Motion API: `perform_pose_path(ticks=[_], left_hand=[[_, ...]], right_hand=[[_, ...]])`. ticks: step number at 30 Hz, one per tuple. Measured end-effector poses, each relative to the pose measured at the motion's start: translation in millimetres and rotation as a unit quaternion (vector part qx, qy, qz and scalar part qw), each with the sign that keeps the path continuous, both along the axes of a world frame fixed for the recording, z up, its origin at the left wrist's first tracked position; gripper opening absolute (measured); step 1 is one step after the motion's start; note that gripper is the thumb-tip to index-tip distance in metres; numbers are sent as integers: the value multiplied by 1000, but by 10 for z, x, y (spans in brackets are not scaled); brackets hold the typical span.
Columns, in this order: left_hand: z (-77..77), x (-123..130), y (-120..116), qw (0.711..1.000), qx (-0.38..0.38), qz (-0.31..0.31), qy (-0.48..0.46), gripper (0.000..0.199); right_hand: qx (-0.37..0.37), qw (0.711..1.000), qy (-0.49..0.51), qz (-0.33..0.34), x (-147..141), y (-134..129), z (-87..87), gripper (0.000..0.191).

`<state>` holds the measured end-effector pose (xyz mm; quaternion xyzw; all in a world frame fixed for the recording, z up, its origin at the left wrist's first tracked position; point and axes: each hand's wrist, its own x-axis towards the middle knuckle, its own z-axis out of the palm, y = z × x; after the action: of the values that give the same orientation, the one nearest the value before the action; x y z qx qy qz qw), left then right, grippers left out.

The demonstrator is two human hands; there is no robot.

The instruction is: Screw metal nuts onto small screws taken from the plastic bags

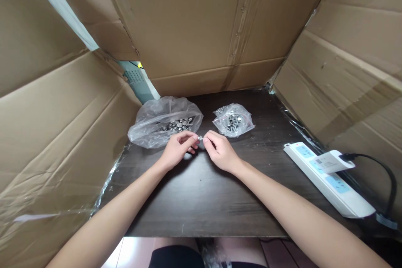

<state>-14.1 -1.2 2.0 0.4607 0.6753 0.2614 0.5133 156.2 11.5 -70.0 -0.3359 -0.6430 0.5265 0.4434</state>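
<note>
Over the dark table, my left hand (179, 149) pinches a small shiny metal piece (200, 137) between thumb and fingertips. Just to the right, my right hand (220, 150) is closed, its thumb and finger pressed together at the other end of the piece; what it grips is too small to name. Behind my left hand lies an open clear plastic bag (149, 119) with many round metal parts (179, 124). A smaller clear bag (248, 124) holding metal screw-like parts (234, 122) rests behind my right hand.
A white power strip (333, 182) with a plugged-in black cable (389, 176) and a white tag lies at the right of the dark table (201, 209). Cardboard walls (188, 25) enclose the left, back and right. My legs show below the front edge.
</note>
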Motion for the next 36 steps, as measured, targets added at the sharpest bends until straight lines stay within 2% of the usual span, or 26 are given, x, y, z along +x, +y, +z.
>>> perform_pose_path(ticks=[7,14,22,28,36], left_hand=[[7,-30,13,1000,-8,-7,6,42],[-2,-61,14,1000,-15,-24,-7,37],[4,-73,8,998,-38,10,-52,36],[29,-40,2,996,-44,-1,-75,31],[6,-14,-11,998,-22,-31,-52,30]], right_hand=[[7,1000,-16,4,2,-6,-4,28],[2,1000,-17,-8,4,-7,-14,27],[-8,1000,-15,-7,-3,-9,-7,23],[-6,1000,-9,11,5,-14,2,21],[-1,1000,-12,29,2,-18,-11,19]])
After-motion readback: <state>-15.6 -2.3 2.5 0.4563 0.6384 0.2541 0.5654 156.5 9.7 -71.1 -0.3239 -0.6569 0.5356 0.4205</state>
